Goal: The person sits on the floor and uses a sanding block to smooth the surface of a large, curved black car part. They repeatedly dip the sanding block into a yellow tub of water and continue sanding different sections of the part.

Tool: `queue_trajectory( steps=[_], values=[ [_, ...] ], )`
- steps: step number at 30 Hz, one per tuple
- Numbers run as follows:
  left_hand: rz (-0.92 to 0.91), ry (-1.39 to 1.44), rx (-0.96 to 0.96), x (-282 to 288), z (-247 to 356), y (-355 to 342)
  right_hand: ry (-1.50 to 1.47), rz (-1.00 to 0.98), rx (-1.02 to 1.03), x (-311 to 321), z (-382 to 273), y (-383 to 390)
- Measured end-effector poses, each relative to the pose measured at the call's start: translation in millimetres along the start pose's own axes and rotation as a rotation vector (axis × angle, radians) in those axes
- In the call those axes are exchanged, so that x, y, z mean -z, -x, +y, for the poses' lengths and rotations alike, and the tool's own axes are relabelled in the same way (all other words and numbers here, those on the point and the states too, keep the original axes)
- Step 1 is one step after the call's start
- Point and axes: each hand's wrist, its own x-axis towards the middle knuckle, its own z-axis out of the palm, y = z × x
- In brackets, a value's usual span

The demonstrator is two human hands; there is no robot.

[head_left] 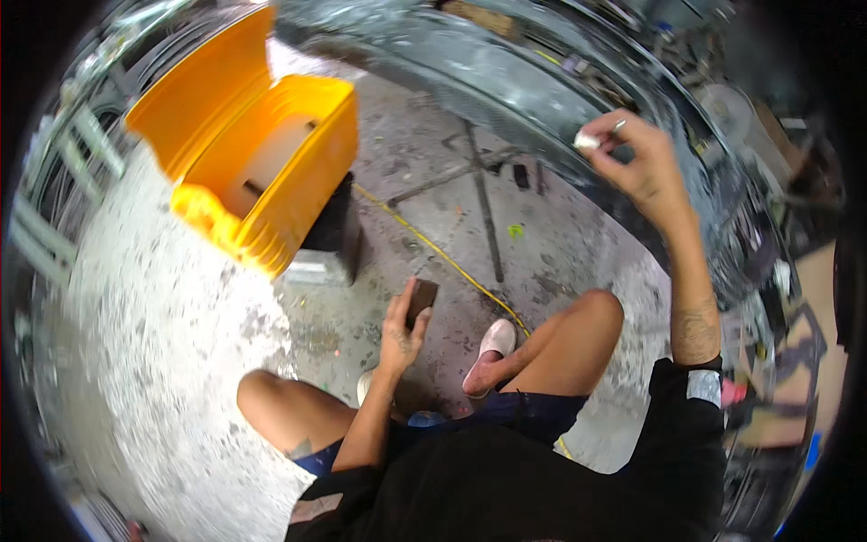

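My left hand [398,341] is low in front of me between my knees, fingers closed on a dark brown rectangular block [422,301]. Up at the right, my right hand [643,172] is raised beside a long grey panel [506,77], which looks like a car bumper. Between its thumb and fingertips sits a small white piece [587,141], too small to name. Whether that piece touches the panel, I cannot tell. A ring shows on one finger.
An open yellow plastic bin [316,154] with its lid tipped back rests on a dark box [330,235] at the left. The panel appears to be above a thin-legged metal stand [485,212]. A yellow cord [433,248] crosses the stained concrete floor. Racks [81,149] line the far left.
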Motion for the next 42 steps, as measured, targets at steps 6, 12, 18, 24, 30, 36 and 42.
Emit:
queue_trajectory(
  steps=[6, 12, 18, 24, 30, 36, 42],
  values=[
    [-0.003, -0.010, -0.013, 12.0, 6.9, 10.5, 0.291, -0.135, 0.569, -107.9, 15.2, -72.2],
    [-0.040, -0.025, 0.043, 23.4, 6.2, 14.4, 0.571, -0.170, 0.764, -138.6, -14.3, -164.9],
    [-0.005, -0.010, 0.021, 24.3, 9.4, 10.1, 0.763, -0.243, 0.897, -135.5, -3.3, -136.4],
    [-0.033, -0.007, -0.083, 16.6, 16.2, 9.6, 0.905, -0.282, 0.941, -137.2, -17.3, -152.2],
    [0.007, -0.020, -0.088, 13.5, 13.3, 12.1, 0.780, -0.212, 0.747, -149.3, -25.0, -176.5],
    [0.064, -0.005, -0.073, 25.4, 7.5, 13.6, 0.474, -0.292, 0.731, -66.4, 8.2, -107.9],
    [0.049, -0.003, -0.052, 20.4, 14.7, 2.8, 0.392, -0.048, 0.316, 27.5, 47.1, -16.6]
  ],
)
